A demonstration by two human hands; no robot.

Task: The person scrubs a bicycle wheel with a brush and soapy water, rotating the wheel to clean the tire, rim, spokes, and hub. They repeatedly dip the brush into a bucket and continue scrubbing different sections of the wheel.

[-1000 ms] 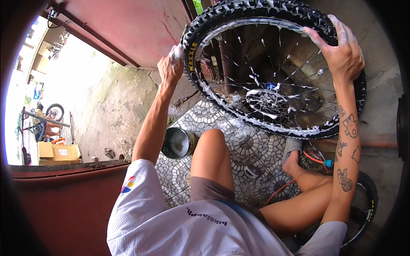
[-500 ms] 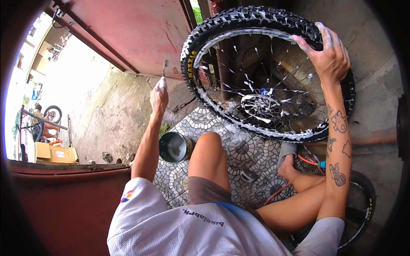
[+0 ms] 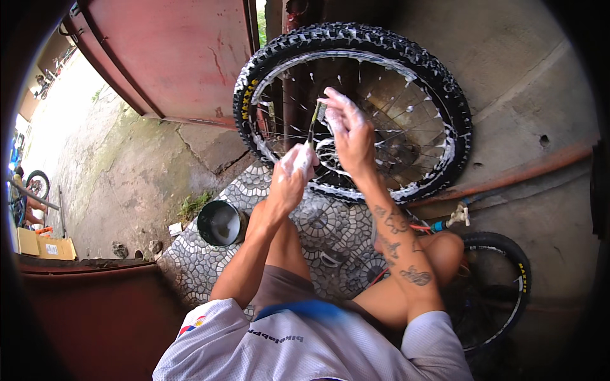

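Suds coat my left hand (image 3: 292,171), which is closed around the handle of a small toothbrush-like brush (image 3: 314,122) held upright, bristles up. Beside the bristles is my right hand (image 3: 351,133), also foamy. Its fingers are stretched out and apart; whether they touch the bristles I cannot tell. Just beyond both hands stands a bicycle wheel (image 3: 462,117) with a black knobby tire, foam on its tread, rim and spokes. My hands partly hide its hub and disc rotor (image 3: 329,155).
A dark bucket (image 3: 202,223) of soapy water stands on the pebble-mosaic floor (image 3: 190,270) by my left leg. A second wheel (image 3: 522,286) lies at the right, near a tap (image 3: 459,214) with a hose. A red metal gate (image 3: 171,57) rises behind; a cardboard box (image 3: 54,247) sits far left.
My right hand has let go of the tire and come left to the brush. My left hand has brought the brush right, in front of the wheel. The view has shifted.
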